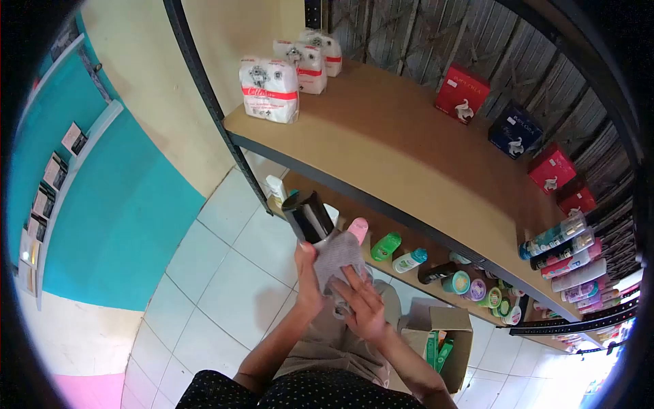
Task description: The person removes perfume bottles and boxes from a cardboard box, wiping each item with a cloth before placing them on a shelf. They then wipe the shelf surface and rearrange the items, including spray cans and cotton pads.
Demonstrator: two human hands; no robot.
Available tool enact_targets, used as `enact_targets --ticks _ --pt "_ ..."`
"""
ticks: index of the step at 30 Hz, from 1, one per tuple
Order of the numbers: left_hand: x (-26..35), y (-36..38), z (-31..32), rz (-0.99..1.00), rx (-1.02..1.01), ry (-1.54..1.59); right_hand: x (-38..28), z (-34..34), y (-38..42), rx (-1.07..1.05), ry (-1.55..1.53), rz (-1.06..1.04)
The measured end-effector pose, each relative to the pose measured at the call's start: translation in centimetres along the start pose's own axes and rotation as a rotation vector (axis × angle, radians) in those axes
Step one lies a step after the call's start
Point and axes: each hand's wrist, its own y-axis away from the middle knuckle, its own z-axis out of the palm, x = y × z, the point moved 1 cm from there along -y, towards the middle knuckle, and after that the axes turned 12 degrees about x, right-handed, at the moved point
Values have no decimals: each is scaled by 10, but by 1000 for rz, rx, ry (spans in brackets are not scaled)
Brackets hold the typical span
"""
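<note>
My left hand [308,276] is wrapped round the side of a large bottle with a glossy black cap [308,217], tilted with the cap away from me. A grey cloth [340,255] covers much of the bottle's body. My right hand [364,307] presses the cloth against the bottle, its fingers bent over the fabric. The bottle's lower end is hidden behind the cloth and my hands.
Ahead stands a shelf [381,129] bearing white cotton packs [269,92], red and blue boxes [463,92] and several spray cans [555,235]. Bottles and jars line the lower shelf, including a green bottle [386,247]. An open carton [453,320] sits at right.
</note>
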Motion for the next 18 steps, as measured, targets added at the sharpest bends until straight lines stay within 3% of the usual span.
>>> enact_targets --ticks 1,3,4,5,10,13,18 --pt "2 3 12 2 -7 -2 2 -3 3 45 -36 95" --pt "10 -1 31 238 91 -171 6 -11 3 98 -76 182" --pt "26 -6 46 250 74 -226 8 -17 1 233 -97 308" --pt "45 -3 63 251 -176 -218 9 -24 0 367 -120 434" --pt "101 -79 134 732 -174 -310 -1 -48 6 549 -112 560" --pt "102 -134 147 867 -101 -444 -1 -54 14 598 -88 581" --pt "98 -168 147 861 -86 -454 -3 -60 22 627 -134 643"
